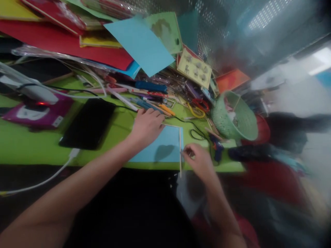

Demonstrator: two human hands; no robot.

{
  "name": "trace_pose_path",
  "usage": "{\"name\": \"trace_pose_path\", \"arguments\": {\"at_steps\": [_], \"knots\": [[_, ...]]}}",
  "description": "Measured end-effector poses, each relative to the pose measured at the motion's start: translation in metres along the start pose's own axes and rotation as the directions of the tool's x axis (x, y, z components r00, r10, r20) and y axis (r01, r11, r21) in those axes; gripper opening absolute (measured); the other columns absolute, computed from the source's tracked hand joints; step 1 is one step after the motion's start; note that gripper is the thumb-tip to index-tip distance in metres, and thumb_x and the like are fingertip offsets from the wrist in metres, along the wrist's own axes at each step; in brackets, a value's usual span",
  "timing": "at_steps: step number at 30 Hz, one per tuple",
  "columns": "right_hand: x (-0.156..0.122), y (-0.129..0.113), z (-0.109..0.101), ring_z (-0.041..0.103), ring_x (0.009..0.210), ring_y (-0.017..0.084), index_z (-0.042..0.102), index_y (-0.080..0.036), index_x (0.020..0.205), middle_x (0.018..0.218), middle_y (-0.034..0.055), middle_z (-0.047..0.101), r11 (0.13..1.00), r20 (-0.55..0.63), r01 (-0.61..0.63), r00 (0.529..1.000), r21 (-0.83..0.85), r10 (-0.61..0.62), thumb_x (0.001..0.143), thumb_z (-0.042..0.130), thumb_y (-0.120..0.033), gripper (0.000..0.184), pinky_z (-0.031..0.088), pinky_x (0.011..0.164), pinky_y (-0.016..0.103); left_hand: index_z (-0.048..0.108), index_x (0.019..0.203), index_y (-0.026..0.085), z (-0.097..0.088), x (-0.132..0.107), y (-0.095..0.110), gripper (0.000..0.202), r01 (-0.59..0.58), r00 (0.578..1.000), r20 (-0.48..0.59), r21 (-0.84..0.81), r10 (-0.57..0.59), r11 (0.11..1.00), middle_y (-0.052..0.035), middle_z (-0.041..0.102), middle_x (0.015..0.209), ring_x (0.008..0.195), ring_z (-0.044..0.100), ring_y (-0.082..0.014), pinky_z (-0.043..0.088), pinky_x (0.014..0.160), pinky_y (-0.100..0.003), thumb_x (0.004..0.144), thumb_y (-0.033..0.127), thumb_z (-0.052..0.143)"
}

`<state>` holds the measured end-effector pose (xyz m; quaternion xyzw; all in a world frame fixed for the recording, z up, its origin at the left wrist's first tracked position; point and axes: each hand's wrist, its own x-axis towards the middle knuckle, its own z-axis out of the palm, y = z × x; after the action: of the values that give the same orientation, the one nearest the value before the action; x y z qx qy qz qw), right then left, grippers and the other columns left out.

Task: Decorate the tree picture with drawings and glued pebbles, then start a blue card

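Observation:
A light blue sheet of card (165, 144) lies on the green table. One thin pale wooden stick (180, 160) runs along its right side and sticks out past the table's front edge; another thin strip (170, 126) borders the top. My left hand (147, 125) rests palm down over the card's upper left part, fingers stretched out, slightly bent, beside several pens and pencils (152, 103). Beside the right stick, my right hand (198, 158) has thumb and fingers pinched together at the stick's edge; a tiny dark bit shows at the fingertips, too small to name.
A black tablet (89, 124) and a purple packet (38, 113) lie at left, with a white cable (59, 168). A blue glue gun (217, 148) and green basket (235, 117) stand right. Yellow-handled scissors (196, 111) and stacked coloured card (141, 43) lie behind.

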<state>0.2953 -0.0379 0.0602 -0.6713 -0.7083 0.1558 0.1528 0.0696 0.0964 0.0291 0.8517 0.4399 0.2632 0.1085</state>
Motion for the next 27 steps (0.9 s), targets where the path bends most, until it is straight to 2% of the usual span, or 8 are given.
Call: {"name": "trace_pose_path", "arguments": {"at_steps": [4, 8, 11, 15, 20, 27], "knots": [[-0.038, -0.006, 0.018, 0.063, 0.073, 0.021, 0.06, -0.023, 0.084, 0.078, 0.0016, 0.067, 0.995, -0.035, -0.062, 0.998, -0.085, 0.059, 0.084, 0.074, -0.034, 0.018, 0.043, 0.065, 0.031, 0.069, 0.086, 0.02, 0.007, 0.001, -0.004, 0.012, -0.02, 0.999, 0.035, 0.128, 0.016, 0.992, -0.0125, 0.073, 0.098, 0.1, 0.059, -0.0325, 0.04, 0.085, -0.047, 0.09, 0.018, 0.058], [-0.057, -0.006, 0.027, 0.064, 0.066, 0.02, 0.061, -0.024, 0.092, 0.077, 0.0007, 0.07, 0.985, -0.028, -0.159, 0.987, -0.062, 0.157, 0.083, 0.069, -0.024, 0.012, 0.043, 0.061, 0.031, 0.069, 0.087, 0.021, 0.011, 0.004, -0.007, 0.014, -0.015, 0.999, 0.052, 0.219, 0.003, 0.976, -0.0114, 0.072, 0.098, 0.098, 0.06, -0.0304, 0.04, 0.083, -0.045, 0.092, 0.019, 0.055], [-0.063, -0.001, 0.027, 0.066, 0.065, 0.02, 0.062, -0.025, 0.098, 0.078, 0.0006, 0.072, 0.975, -0.027, -0.223, 0.974, 0.012, 0.223, 0.085, 0.062, -0.02, 0.014, 0.046, 0.061, 0.032, 0.067, 0.086, 0.02, 0.011, 0.006, -0.007, 0.019, -0.007, 0.998, 0.066, 0.244, -0.01, 0.97, -0.012, 0.073, 0.097, 0.097, 0.061, -0.0304, 0.04, 0.082, -0.045, 0.094, 0.018, 0.05], [-0.062, 0.008, 0.015, 0.069, 0.071, 0.02, 0.064, -0.024, 0.108, 0.079, 0.0003, 0.071, 0.97, -0.097, -0.213, 0.97, 0.116, 0.225, 0.086, 0.062, -0.022, 0.021, 0.051, 0.069, 0.033, 0.066, 0.086, 0.021, 0.008, 0.008, -0.008, 0.022, 0.047, 0.998, 0.039, 0.181, -0.055, 0.982, -0.0118, 0.073, 0.096, 0.097, 0.063, -0.0311, 0.04, 0.083, -0.046, 0.095, 0.016, 0.046], [-0.033, 0.021, -0.004, 0.067, 0.077, 0.019, 0.068, -0.024, 0.122, 0.087, 0.0016, 0.071, 0.99, -0.23, -0.095, 0.966, 0.102, 0.116, 0.091, 0.06, -0.023, 0.033, 0.052, 0.078, 0.033, 0.064, 0.091, 0.022, -0.004, 0.012, -0.015, 0.018, 0.204, 0.978, -0.076, 0.104, -0.197, 0.973, -0.0115, 0.074, 0.103, 0.104, 0.063, -0.0327, 0.04, 0.09, -0.048, 0.097, 0.022, 0.047], [0.057, 0.019, -0.008, 0.067, 0.091, 0.023, 0.074, -0.022, 0.116, 0.103, 0.0077, 0.072, 0.996, -0.235, 0.068, 0.969, -0.057, -0.08, 0.092, 0.053, -0.016, 0.032, 0.05, 0.082, 0.035, 0.063, 0.099, 0.022, -0.014, 0.02, -0.035, 0.018, 0.346, 0.927, -0.202, 0.125, -0.317, 0.93, -0.013, 0.073, 0.109, 0.11, 0.063, -0.034, 0.04, 0.093, -0.047, 0.098, 0.024, 0.045]]}}
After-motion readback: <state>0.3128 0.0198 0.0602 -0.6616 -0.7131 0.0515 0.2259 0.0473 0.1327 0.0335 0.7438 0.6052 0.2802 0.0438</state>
